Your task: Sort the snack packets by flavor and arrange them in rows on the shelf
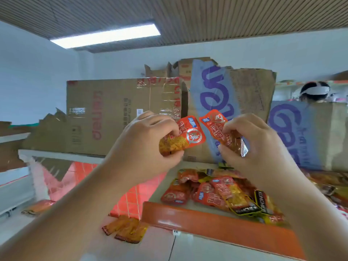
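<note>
Cardboard boxes [122,113] line the back of the shelf [197,219]. Above it I have both hands up, side by side and not touching. The left hand [146,146] pinches an orange packet [194,136] with a round silver seal and yellowish pieces showing through its clear end. The right hand [252,146] grips a second orange packet [214,127] of like print. A loose heap of packets [212,194], orange and yellow, lies on the shelf below.

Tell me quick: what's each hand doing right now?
Left hand: closed, pinching an orange snack packet.
Right hand: closed, pinching another orange packet.
</note>
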Tool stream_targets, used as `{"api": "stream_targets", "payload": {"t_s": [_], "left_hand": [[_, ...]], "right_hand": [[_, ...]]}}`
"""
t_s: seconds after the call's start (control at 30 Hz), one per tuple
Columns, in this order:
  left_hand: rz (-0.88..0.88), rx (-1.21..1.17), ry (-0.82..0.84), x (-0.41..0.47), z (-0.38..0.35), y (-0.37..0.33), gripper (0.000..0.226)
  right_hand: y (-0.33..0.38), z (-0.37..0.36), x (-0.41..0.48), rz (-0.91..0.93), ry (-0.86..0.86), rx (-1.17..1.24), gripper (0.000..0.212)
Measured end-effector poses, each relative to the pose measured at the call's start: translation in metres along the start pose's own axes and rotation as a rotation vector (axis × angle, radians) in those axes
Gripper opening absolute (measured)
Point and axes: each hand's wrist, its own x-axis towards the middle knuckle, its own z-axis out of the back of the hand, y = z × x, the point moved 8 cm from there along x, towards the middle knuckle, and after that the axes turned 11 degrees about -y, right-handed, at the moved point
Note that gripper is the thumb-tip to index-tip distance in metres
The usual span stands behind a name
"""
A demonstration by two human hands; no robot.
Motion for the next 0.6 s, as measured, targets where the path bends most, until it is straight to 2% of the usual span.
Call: {"api": "stream_targets", "payload": {"t_s": [0.4,0.6], "left_hand": [[0.296,0.130,0.011,-0.152,0.167,0.207,0.033],[0.502,0.200,0.083,-0.239,0.210,0.300,0.034]], "right_hand": [[0.193,-0.236,-0.034,-0.010,0.080,0.283,0.028],[0.247,-0.343,-0.066,-0.088,0.182,0.369,0.030]]}}
